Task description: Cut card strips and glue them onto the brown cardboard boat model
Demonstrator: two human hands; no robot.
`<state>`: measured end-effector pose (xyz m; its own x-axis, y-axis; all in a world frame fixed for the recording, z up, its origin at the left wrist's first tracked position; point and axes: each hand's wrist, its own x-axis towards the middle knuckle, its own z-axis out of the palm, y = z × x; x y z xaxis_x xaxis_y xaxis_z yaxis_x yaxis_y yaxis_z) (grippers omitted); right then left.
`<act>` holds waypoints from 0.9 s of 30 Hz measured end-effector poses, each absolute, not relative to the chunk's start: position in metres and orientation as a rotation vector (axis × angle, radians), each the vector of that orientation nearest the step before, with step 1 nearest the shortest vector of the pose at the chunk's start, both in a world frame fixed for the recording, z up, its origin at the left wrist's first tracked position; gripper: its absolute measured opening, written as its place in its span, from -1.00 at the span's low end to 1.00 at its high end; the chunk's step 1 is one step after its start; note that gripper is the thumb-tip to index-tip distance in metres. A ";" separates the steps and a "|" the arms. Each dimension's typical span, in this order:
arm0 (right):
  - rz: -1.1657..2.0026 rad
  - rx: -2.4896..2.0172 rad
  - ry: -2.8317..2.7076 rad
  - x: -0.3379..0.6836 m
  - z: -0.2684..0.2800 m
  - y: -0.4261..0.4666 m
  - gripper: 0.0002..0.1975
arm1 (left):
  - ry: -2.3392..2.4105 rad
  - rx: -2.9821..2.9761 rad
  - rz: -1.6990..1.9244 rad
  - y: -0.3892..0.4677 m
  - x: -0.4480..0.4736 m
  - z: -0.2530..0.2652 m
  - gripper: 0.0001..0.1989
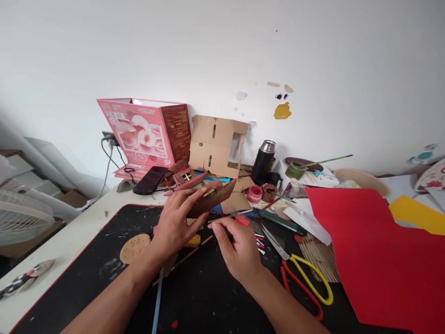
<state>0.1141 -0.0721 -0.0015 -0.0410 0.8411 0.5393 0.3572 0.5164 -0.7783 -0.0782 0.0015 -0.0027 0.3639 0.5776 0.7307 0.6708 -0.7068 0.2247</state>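
Note:
Tilted up above the black mat [208, 306] is a brownish-red painted cardboard model house [212, 199], and my left hand [175, 222] grips it with fingers behind and thumb below. My right hand [239, 250] is closed in a pinch just right of the model; what sits between its fingertips is too small to make out. Below my left hand lie a yellow tool [193, 241], partly hidden, and a thin wooden strip [189, 256]. Scissors [290, 257] with one yellow and one red handle lie open to the right of my right hand.
A pink box [139, 132], brown cardboard sheet [217, 144], black flask [264, 162] and paint jars [255, 194] stand along the wall. Red paper [378, 260] covers the right side. A round tan disc [135, 248] and blue strip [158, 301] lie left; a phone [150, 180] rests behind.

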 end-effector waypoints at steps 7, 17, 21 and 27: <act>0.554 -0.990 -1.593 0.114 -0.001 -0.070 -0.75 | -1.139 -2.560 -1.302 0.001 -0.077 -0.002 -0.40; 0.528 -1.105 -1.550 0.117 -0.004 -0.068 -0.61 | -1.112 -2.602 -1.290 -0.004 -0.076 0.001 -0.37; 0.595 -1.131 -1.550 0.117 -0.007 -0.067 -0.52 | -1.086 -2.592 -1.257 -0.007 -0.075 0.002 -0.39; 0.623 -1.116 -1.545 0.117 -0.009 -0.067 -0.50 | -1.079 -2.585 -1.229 -0.006 -0.075 0.000 -0.39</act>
